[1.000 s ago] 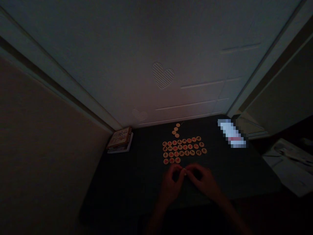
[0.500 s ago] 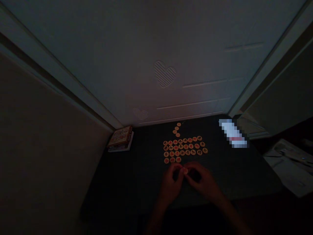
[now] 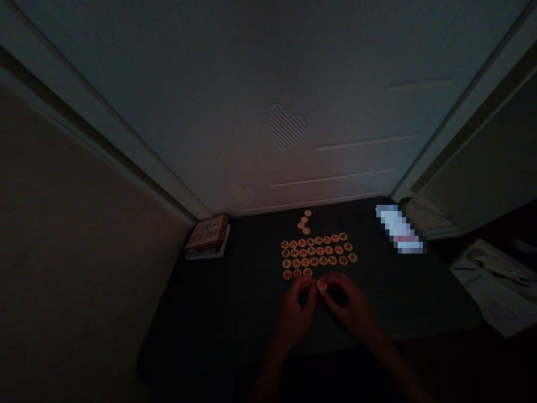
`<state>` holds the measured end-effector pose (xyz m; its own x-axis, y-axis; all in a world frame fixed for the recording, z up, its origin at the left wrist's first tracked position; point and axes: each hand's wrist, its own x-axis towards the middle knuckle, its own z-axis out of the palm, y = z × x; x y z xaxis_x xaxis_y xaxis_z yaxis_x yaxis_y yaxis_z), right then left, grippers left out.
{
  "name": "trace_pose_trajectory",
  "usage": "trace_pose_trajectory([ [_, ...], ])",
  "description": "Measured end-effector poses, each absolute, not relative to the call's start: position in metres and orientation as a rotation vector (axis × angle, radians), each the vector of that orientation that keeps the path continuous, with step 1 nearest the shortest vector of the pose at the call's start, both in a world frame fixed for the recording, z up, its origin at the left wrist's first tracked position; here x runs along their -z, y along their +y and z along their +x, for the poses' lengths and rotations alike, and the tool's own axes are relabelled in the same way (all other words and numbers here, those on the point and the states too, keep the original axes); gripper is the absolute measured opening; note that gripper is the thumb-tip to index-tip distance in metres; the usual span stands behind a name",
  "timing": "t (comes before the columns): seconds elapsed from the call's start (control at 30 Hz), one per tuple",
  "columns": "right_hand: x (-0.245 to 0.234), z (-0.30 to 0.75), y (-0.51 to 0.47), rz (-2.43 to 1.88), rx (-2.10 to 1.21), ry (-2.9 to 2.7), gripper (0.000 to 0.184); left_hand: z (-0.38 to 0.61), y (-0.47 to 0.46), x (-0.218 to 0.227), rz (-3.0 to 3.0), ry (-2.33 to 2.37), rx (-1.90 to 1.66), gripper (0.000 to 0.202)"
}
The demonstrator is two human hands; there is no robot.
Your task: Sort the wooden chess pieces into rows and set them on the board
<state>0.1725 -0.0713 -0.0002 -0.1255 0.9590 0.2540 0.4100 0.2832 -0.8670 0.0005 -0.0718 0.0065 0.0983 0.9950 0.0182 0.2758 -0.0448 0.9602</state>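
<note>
My right hand (image 3: 350, 302) pinches a round wooden xiangqi piece (image 3: 321, 285) with a red character between thumb and fingers, just above the dark table. Beside it, my left hand (image 3: 297, 305) is closed in a pinch, its fingertips at the piece's left edge. Whether they grip anything is too dark to tell. Past the hands lie rows of face-up xiangqi pieces (image 3: 311, 251) with red or black characters. The nearest, shorter row holds three red pieces (image 3: 297, 273), right in front of my left hand. Several blank-looking pieces (image 3: 304, 220) sit in a loose cluster behind the rows.
A boxed set or book (image 3: 207, 232) lies on a white book at the table's back left. On the right is a blurred-out bright object (image 3: 399, 228). A pale wall panel with heart reliefs (image 3: 287, 126) rises behind the dark table (image 3: 235, 302). Papers (image 3: 495, 285) lie off its right side.
The piece at my fingertips has moved slightly up and right, and its red face shows more clearly. My right hand shifted a little with it. The rows look the same.
</note>
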Motion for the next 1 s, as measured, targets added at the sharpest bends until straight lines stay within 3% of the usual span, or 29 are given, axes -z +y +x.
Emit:
trace_pose_trajectory([
  [0.27, 0.024, 0.173, -0.061, -1.425, -0.486, -1.748, 0.019, -0.005, -0.077, 0.002, 1.690, 1.491, -1.149, 0.014],
  [0.47, 0.022, 0.172, -0.061, -1.377, -0.382, -1.881, 0.023, -0.015, -0.075, -0.003, 2.143, 1.397, -1.010, 0.029],
  [1.0, 0.018, 0.171, -0.065, -1.383, -0.386, -1.957, 0.038, -0.012, -0.075, 0.006, 2.213, 1.477, -0.944, 0.025],
])
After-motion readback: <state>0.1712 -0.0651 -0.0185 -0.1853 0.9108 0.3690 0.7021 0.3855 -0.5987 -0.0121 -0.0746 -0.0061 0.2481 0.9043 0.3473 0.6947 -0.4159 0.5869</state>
